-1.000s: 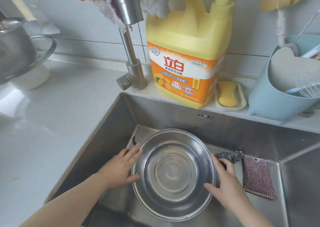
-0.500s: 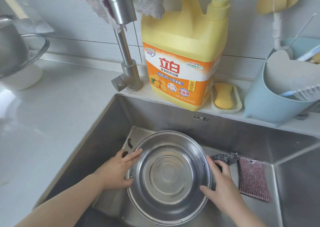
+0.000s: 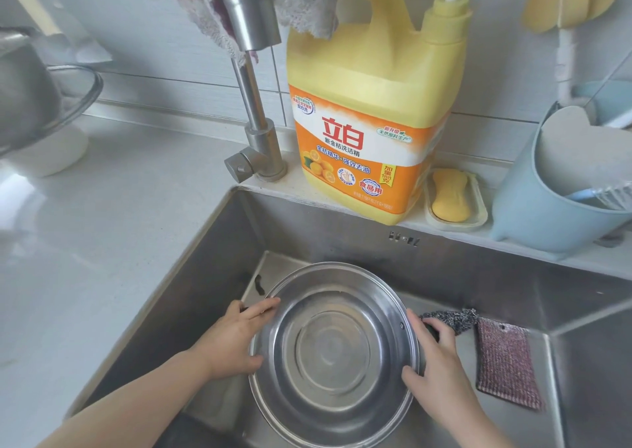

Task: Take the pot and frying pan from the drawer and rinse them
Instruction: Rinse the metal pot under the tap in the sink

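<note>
Holding the pot [image 3: 337,355] by its two side handles, the person keeps it level and mouth-up down inside the sink [image 3: 342,238], which is the sensible way to carry a wide steel vessel that would otherwise tip. The left hand [image 3: 236,341] wraps the near-left side, fingers curled over a dark handle with the index finger lying along the rim and the thumb tucked under the edge; the right hand [image 3: 434,355] mirrors it, fingers closed round the dark right handle, thumb pressed on the rim. Whether the pot's base rests on the sink floor or hangs just above it cannot be told. It sits in front of and below the faucet [image 3: 254,112], whose spout points down near the top of the view with cloths [image 3: 301,6] draped over it; no water is running, so the rinse seems not yet begun. The frying pan is not in sight. A steel scourer [image 3: 451,319] and a scrub pad [image 3: 506,362] lie on the sink floor just right of the right hand, handy for washing. On the ledge behind stand a detergent jug [image 3: 372,105], a soap dish [image 3: 455,199] and a blue caddy [image 3: 547,208], clear of the basin.
</note>
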